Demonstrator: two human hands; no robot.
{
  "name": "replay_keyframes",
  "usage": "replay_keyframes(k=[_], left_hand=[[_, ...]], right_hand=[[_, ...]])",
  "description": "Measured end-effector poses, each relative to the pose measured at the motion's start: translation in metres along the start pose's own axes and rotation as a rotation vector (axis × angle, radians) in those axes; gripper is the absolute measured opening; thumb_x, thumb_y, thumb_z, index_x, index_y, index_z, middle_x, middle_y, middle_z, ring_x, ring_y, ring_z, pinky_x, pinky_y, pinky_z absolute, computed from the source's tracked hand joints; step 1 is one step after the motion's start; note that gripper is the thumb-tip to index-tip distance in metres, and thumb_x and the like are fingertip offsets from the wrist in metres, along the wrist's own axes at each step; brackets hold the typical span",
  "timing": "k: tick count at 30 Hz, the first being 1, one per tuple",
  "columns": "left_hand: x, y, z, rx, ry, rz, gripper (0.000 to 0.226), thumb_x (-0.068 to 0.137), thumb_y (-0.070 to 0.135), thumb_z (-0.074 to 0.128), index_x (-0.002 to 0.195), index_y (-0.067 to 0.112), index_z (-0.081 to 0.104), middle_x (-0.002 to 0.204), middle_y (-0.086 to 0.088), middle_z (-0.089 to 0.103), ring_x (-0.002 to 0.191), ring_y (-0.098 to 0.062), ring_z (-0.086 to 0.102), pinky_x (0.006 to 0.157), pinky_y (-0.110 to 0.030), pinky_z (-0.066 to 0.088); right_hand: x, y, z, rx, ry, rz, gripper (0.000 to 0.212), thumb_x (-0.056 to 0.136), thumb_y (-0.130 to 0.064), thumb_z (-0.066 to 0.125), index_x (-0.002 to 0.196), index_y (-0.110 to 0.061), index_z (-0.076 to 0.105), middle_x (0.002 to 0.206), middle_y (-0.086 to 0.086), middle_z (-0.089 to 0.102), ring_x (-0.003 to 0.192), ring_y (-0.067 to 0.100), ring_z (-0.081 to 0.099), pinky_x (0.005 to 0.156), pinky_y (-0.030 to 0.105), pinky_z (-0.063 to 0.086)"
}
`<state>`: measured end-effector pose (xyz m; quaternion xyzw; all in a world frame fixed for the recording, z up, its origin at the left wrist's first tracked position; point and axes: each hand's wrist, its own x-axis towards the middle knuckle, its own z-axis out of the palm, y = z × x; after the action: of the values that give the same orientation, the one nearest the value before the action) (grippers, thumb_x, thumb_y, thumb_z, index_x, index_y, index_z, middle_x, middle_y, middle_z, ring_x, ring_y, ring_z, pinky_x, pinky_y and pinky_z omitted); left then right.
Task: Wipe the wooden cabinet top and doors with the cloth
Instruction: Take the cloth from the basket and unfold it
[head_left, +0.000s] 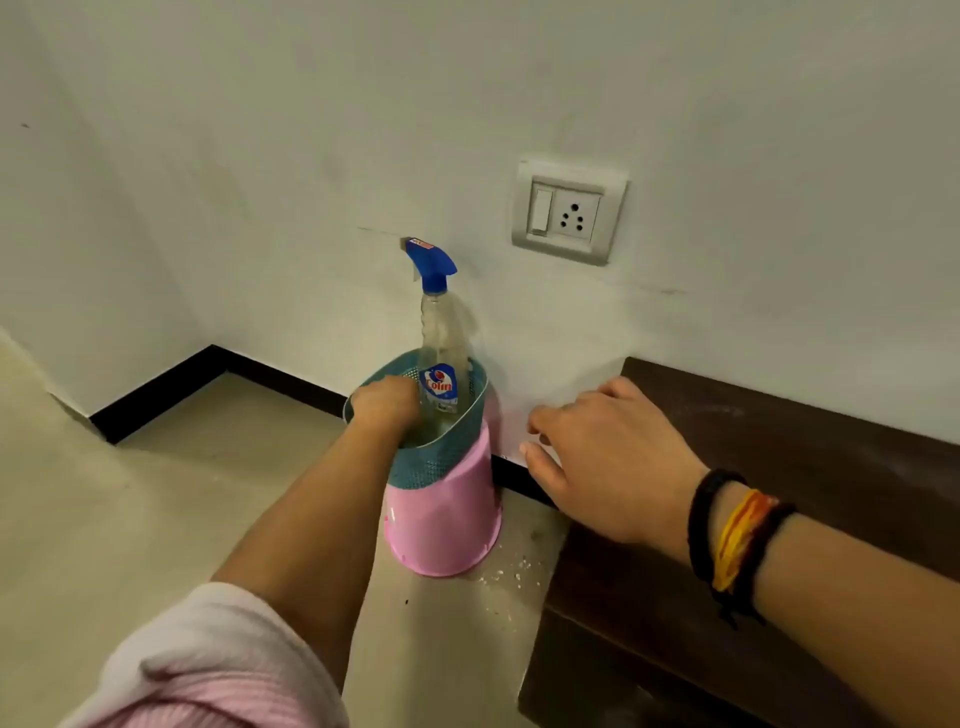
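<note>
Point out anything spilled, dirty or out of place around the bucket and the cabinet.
White crumbs or flecks lie scattered on the floor between the pink bucket and the wooden cabinet. The cabinet top shows pale dusty smears. Faint scuff lines mark the wall beside the spray bottle.

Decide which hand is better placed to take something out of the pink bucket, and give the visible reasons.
Left, probably. The left hand is already down inside the pink bucket, beside the spray bottle. The right hand hovers with fingers spread outside the bucket, near the wooden cabinet top, holding nothing.
</note>
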<state>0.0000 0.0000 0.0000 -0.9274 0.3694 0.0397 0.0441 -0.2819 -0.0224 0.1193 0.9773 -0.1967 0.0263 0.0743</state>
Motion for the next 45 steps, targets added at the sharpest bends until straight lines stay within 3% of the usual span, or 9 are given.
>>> replay_keyframes(k=[9,13,17,22,25,29,34,38,45], left_hand=[[0.006,0.007,0.002,-0.092,0.117,-0.098,0.023,0.094,0.028,0.061,0.109,0.011,0.064,0.1,-0.009,0.069,0.09,-0.028,0.067,0.073,-0.04,0.05],[-0.004,-0.014,-0.045,-0.507,0.108,-0.203,0.027,0.086,0.037,0.058,0.087,0.01,0.061,0.088,-0.011,0.066,0.074,-0.025,0.059,0.065,-0.035,0.047],[-0.033,-0.028,-0.116,-0.972,0.114,-0.169,0.028,0.091,0.027,0.045,0.094,0.005,0.062,0.092,-0.016,0.062,0.081,-0.03,0.059,0.073,-0.04,0.051],[-0.098,-0.03,-0.212,-1.313,0.146,0.141,0.02,0.084,0.022,0.05,0.072,0.012,0.062,0.072,-0.01,0.054,0.066,-0.025,0.048,0.061,-0.033,0.039],[-0.138,-0.013,-0.259,-1.347,-0.055,0.515,0.018,0.072,0.022,0.048,0.063,0.013,0.06,0.079,-0.016,0.06,0.064,-0.022,0.053,0.056,-0.028,0.041],[-0.184,0.048,-0.3,-1.342,-0.363,0.841,0.023,0.072,0.01,0.032,0.067,0.007,0.054,0.085,-0.018,0.069,0.07,-0.024,0.063,0.061,-0.026,0.052],[-0.225,0.126,-0.315,-1.251,-0.543,1.011,0.027,0.072,0.006,0.03,0.069,0.008,0.057,0.086,-0.019,0.07,0.07,-0.025,0.064,0.065,-0.029,0.053],[-0.24,0.147,-0.315,-1.252,-0.505,0.992,0.024,0.075,0.01,0.035,0.073,0.011,0.058,0.091,-0.024,0.069,0.075,-0.032,0.062,0.063,-0.032,0.047],[-0.255,0.146,-0.301,-0.787,-0.025,0.979,0.018,0.096,0.027,0.05,0.088,0.02,0.064,0.069,-0.019,0.054,0.059,-0.028,0.045,0.055,-0.044,0.04]], right_hand=[[-0.012,0.016,0.004,0.065,-0.01,0.059,0.04,0.101,-0.05,0.026,0.111,-0.03,0.058,0.088,-0.007,0.068,0.09,0.013,0.061,0.104,0.038,0.033],[-0.02,0.026,-0.014,0.141,0.027,0.116,0.039,0.101,-0.05,0.03,0.119,-0.029,0.058,0.089,-0.009,0.068,0.09,0.012,0.06,0.106,0.037,0.032],[-0.029,0.04,-0.037,0.257,0.081,0.178,0.041,0.101,-0.05,0.032,0.123,-0.028,0.059,0.101,-0.01,0.071,0.094,0.012,0.063,0.107,0.038,0.032],[-0.047,0.056,-0.072,0.369,0.18,0.215,0.039,0.1,-0.05,0.038,0.117,-0.026,0.063,0.103,-0.01,0.072,0.097,0.015,0.065,0.103,0.04,0.039],[-0.057,0.069,-0.094,0.569,0.272,0.236,0.04,0.098,-0.052,0.046,0.122,-0.025,0.062,0.106,-0.014,0.067,0.105,0.013,0.063,0.1,0.038,0.044],[-0.069,0.084,-0.124,1.041,0.267,0.121,0.074,0.084,-0.062,0.059,0.145,-0.025,0.044,0.145,-0.008,0.052,0.132,0.005,0.046,0.1,0.015,0.037],[-0.11,0.097,-0.13,1.452,0.027,-0.167,0.051,0.091,-0.028,0.066,0.132,-0.001,0.055,0.131,0.011,0.064,0.122,0.026,0.061,0.108,0.044,0.046],[-0.158,0.119,-0.115,1.632,-0.183,-0.173,0.041,0.089,-0.021,0.065,0.122,0.003,0.06,0.117,0.018,0.068,0.105,0.032,0.067,0.093,0.04,0.054],[-0.198,0.175,-0.088,1.066,-0.137,0.113,0.008,0.092,-0.026,0.069,0.099,-0.023,0.071,0.097,-0.002,0.077,0.088,0.011,0.073,0.082,0.029,0.056]])
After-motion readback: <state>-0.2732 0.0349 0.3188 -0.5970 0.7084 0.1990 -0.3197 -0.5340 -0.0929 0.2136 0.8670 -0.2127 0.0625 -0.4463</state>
